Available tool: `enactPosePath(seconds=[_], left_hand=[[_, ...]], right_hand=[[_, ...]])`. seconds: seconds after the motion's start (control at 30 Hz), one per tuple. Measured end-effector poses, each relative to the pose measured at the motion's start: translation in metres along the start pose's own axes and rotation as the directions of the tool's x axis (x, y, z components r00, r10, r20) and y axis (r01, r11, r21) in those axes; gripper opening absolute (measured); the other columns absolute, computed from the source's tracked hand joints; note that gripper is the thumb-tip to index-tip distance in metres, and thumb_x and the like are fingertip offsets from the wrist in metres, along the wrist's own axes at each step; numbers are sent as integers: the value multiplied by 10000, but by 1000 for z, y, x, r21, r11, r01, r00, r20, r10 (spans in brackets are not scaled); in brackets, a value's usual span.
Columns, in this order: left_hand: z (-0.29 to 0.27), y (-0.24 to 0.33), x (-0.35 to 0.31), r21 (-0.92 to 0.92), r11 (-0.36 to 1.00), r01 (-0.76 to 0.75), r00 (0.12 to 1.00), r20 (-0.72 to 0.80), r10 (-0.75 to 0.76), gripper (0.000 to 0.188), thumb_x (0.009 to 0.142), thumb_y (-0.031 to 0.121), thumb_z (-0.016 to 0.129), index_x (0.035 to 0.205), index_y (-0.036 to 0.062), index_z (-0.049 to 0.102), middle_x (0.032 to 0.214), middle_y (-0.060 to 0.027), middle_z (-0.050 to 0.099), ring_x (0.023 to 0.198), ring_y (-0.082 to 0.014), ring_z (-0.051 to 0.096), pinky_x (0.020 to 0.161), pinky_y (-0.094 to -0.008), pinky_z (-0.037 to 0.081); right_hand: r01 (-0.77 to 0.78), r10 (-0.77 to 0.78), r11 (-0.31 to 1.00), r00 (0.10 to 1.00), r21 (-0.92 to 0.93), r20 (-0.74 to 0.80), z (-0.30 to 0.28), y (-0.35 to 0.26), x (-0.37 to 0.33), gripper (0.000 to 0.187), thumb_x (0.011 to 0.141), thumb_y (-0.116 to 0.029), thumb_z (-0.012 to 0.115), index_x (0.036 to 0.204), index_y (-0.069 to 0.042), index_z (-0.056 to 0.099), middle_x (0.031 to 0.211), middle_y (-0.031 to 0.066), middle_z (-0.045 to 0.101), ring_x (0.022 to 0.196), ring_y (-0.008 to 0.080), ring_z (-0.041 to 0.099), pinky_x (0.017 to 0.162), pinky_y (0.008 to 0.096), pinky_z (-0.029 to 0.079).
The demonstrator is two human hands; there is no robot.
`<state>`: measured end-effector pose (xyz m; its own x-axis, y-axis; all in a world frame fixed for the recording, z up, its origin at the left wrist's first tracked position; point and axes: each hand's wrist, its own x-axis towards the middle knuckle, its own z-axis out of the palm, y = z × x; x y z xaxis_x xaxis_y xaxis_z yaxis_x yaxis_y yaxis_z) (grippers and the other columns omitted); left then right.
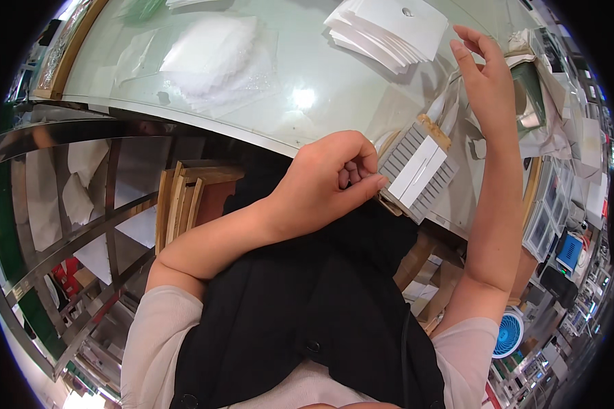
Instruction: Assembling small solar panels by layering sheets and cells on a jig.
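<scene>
My left hand [334,170] is at the table's front edge with its fingers curled in. Its thumb tip meets the left side of a grey slotted block [432,192]; whether something thin is pinched there I cannot make out. A folded white card strip [416,170] lies across the block's dark slots. Further off, my right hand [486,85] is raised with thumb and fingers apart, holding nothing visible. Left of its fingertips is a fanned stack of white cards [389,31], the top one with a small hole. Brownish tape or cardboard [434,131] sits at the block's far end.
A pile of clear plastic bags [215,58] lies on the pale glass-like tabletop [307,126]. On the right stand a green-edged container [529,95] with crumpled white wrapping and clear plastic drawers [546,211]. Wooden boards [184,204] lean below the table, beside a metal rack [112,204].
</scene>
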<state>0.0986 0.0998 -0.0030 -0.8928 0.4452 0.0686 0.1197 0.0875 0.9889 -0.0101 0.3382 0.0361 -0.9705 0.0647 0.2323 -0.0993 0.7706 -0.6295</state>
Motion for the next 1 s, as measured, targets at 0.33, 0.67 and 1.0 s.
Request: enactPosePath(seconds=[0.33, 0.67, 1.0], left_hand=[[-4, 1, 0, -63, 997, 52, 997, 64, -48, 156, 813, 3, 697, 854, 22, 548, 734, 8, 527, 635, -51, 454, 573, -198, 397], [-3, 2, 2, -96, 985, 142, 984, 120, -130, 129, 847, -26, 647, 897, 21, 538, 791, 22, 523, 698, -36, 465, 635, -184, 399], [-3, 0, 1, -115, 981, 158, 981, 135, -142, 121, 855, -31, 637, 928, 16, 553, 848, 10, 545, 758, -45, 506, 690, -195, 439]], right_hand=[[-158, 149, 974, 987, 163, 67, -38, -3, -76, 270, 929, -230, 583, 1110, -32, 612, 914, 11, 597, 825, 83, 537, 730, 215, 432], [-465, 431, 597, 873, 654, 227, -21, -3, -144, 253, 932, -156, 575, 1148, -23, 561, 865, -29, 552, 650, 20, 470, 493, 152, 311], [-488, 493, 498, 839, 717, 229, -16, 1, -148, 266, 876, -130, 654, 1119, -44, 590, 824, -53, 519, 651, 16, 443, 520, 142, 286]])
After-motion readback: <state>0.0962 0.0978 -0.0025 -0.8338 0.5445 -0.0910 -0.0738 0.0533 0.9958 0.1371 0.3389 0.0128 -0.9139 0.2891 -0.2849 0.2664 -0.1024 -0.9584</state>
